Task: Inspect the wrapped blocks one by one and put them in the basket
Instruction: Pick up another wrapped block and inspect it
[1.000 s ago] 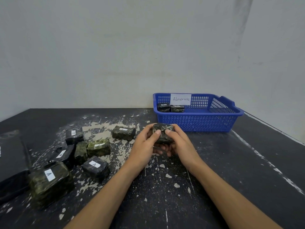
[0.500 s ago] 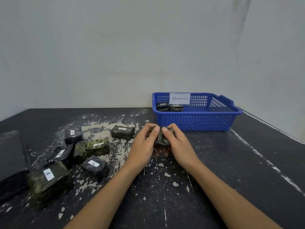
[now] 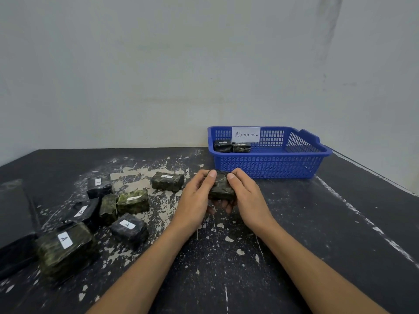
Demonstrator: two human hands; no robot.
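**Colleague:** What does the head view give you of the surface?

**Me:** I see a black counter (image 3: 328,223), its paint chipped into pale flecks that are thickest at the left and centre. It runs back to a plain grey-white wall (image 3: 158,75), which turns a corner at the right.

**Colleague:** And the hands?

**Me:** The left hand (image 3: 195,200) and right hand (image 3: 247,198) grasp one dark wrapped block (image 3: 221,189) between them. The thumbs are on top and the other fingers (image 3: 223,203) are curled underneath, in front of the basket.

**Colleague:** The basket itself?

**Me:** The blue basket (image 3: 272,165) stands near the wall, just beyond the hands. A paper label (image 3: 246,134) on its back side reads "Abnormal". Two wrapped blocks (image 3: 231,146) lie side by side in its far left corner.

**Colleague:** Anything else?

**Me:** Loose blocks (image 3: 129,230) with white tags lie scattered at the left. Beside them, at the edge, is a large dark object (image 3: 13,223) I cannot make out.
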